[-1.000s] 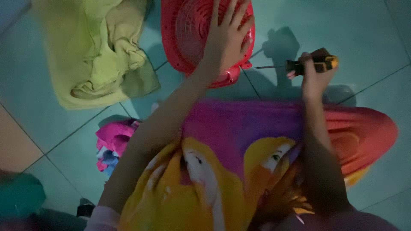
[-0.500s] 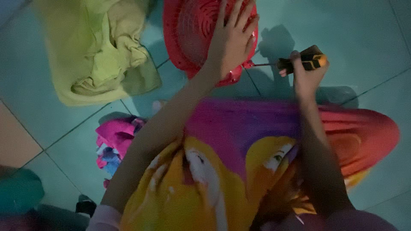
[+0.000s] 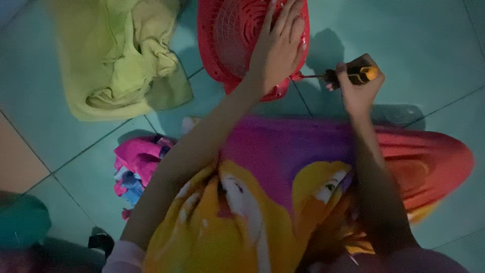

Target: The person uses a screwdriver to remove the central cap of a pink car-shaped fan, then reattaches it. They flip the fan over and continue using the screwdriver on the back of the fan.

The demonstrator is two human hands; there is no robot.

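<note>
A red plastic fan grille (image 3: 227, 35) lies on the tiled floor at the top of the view. My left hand (image 3: 280, 43) rests flat on it with fingers spread, pressing it down. My right hand (image 3: 356, 86) grips a screwdriver with a black and orange handle (image 3: 353, 75). Its thin shaft points left and its tip meets the grille's right edge. A bright cloth printed in purple, yellow and orange (image 3: 303, 192) covers my lap below both arms.
A crumpled yellow-green cloth (image 3: 121, 60) lies on the floor left of the grille. A pink and blue bundle of fabric (image 3: 134, 164) sits by my left elbow. A dark teal object (image 3: 20, 222) is at the lower left corner.
The view has shifted slightly. Both hands stay in place, my left on the grille and my right holding the screwdriver against its edge.
</note>
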